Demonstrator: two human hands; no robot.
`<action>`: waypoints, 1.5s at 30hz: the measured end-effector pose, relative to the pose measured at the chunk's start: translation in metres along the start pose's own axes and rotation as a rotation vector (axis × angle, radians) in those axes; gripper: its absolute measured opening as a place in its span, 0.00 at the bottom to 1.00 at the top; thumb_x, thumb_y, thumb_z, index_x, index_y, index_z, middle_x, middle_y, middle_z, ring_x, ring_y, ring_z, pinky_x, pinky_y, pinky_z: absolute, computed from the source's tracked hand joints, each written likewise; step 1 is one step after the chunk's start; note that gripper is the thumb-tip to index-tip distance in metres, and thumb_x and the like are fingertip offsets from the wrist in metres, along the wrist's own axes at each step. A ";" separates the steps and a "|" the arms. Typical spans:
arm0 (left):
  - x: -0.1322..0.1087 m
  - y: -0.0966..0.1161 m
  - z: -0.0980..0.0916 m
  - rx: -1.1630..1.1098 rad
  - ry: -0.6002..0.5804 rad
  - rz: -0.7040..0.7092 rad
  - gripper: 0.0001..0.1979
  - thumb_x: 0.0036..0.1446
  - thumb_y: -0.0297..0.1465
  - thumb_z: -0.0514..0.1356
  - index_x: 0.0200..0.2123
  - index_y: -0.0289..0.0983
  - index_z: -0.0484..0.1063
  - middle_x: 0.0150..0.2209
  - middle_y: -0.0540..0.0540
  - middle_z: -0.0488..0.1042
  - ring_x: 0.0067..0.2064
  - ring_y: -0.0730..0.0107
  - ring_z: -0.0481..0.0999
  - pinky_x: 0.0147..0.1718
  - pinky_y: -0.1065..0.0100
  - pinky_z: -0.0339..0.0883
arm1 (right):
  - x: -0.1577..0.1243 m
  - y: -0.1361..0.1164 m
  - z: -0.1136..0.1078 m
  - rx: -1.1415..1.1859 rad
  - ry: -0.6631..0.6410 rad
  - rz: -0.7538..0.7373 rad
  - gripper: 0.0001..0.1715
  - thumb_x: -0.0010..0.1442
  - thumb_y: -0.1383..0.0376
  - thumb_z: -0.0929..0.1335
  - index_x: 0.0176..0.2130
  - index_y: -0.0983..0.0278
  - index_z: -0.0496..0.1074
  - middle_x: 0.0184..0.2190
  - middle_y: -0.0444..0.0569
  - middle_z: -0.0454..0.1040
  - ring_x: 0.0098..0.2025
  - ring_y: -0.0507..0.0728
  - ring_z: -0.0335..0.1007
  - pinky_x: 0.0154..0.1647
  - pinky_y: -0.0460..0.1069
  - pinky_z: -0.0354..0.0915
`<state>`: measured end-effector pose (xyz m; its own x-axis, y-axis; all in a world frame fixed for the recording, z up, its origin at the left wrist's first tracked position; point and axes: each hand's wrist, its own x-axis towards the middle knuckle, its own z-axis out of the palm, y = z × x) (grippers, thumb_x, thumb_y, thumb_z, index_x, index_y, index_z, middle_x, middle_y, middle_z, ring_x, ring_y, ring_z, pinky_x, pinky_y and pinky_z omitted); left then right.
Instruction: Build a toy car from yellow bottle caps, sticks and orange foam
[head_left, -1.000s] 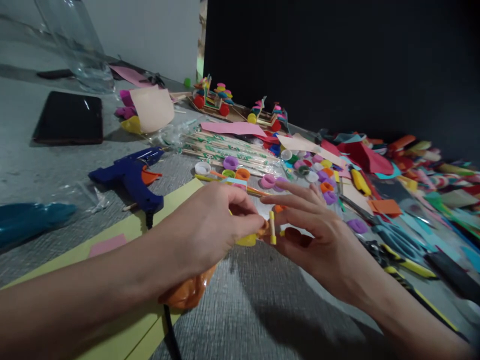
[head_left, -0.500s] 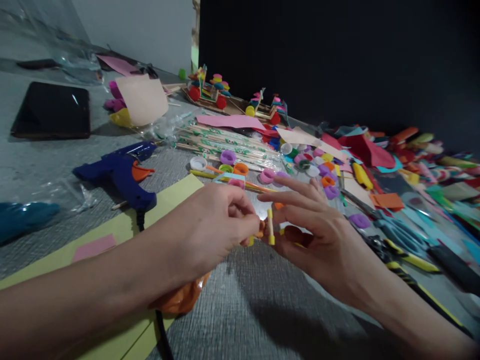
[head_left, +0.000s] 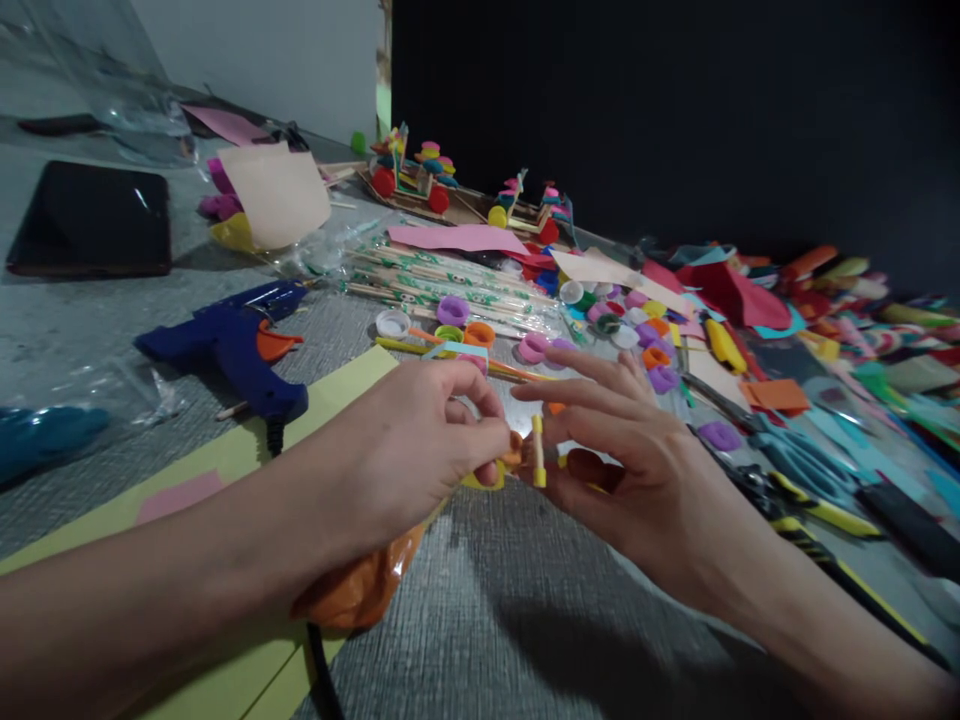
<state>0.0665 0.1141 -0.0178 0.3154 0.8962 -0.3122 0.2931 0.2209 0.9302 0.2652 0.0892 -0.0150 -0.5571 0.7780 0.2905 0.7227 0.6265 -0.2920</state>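
Note:
In the middle of the head view, my left hand (head_left: 442,430) pinches a small orange lump (head_left: 513,450) that looks like modelling clay. Facing it, my right hand (head_left: 630,450) grips a small craft piece between thumb and fingers. A short stick with yellow ends (head_left: 538,452) stands upright on that piece, and a dark orange disc (head_left: 592,468) shows under the fingers. The lump touches or nearly touches the craft piece; I cannot tell which. Below my left wrist lies a bag of orange clay (head_left: 364,585).
A blue glue gun (head_left: 225,345) lies left on the grey table, near a phone (head_left: 94,220). Bottle caps (head_left: 454,310) and wrapped sticks (head_left: 450,275) are scattered beyond my hands. Scissors (head_left: 802,455) and pliers (head_left: 817,560) lie right. Small built models (head_left: 412,175) stand behind.
My left thumb and fingers have shifted slightly, and a yellow part beneath them shows more. My right hand keeps its hold; the whole view has slid a little.

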 end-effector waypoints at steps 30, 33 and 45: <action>-0.010 -0.014 -0.002 0.085 -0.046 0.245 0.05 0.54 0.27 0.65 0.33 0.43 0.73 0.25 0.59 0.71 0.21 0.81 0.60 0.18 0.76 0.52 | 0.002 -0.001 0.000 0.008 -0.002 0.000 0.10 0.63 0.72 0.69 0.37 0.57 0.76 0.55 0.46 0.77 0.68 0.67 0.57 0.69 0.78 0.37; -0.012 -0.018 0.002 0.164 0.001 0.297 0.05 0.56 0.26 0.63 0.33 0.44 0.73 0.22 0.59 0.67 0.21 0.80 0.58 0.18 0.76 0.51 | 0.002 -0.001 0.000 0.012 -0.002 0.002 0.09 0.63 0.72 0.69 0.37 0.57 0.76 0.54 0.45 0.77 0.68 0.66 0.58 0.69 0.78 0.37; -0.013 -0.019 0.009 0.282 0.101 0.349 0.03 0.59 0.29 0.61 0.32 0.43 0.73 0.26 0.57 0.71 0.22 0.78 0.61 0.23 0.71 0.56 | 0.002 -0.001 0.001 0.011 0.005 0.005 0.09 0.62 0.72 0.69 0.36 0.57 0.76 0.54 0.45 0.78 0.67 0.67 0.59 0.69 0.78 0.38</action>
<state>0.0648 0.0947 -0.0335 0.3535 0.9344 0.0443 0.4234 -0.2021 0.8831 0.2631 0.0907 -0.0149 -0.5517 0.7806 0.2936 0.7207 0.6234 -0.3032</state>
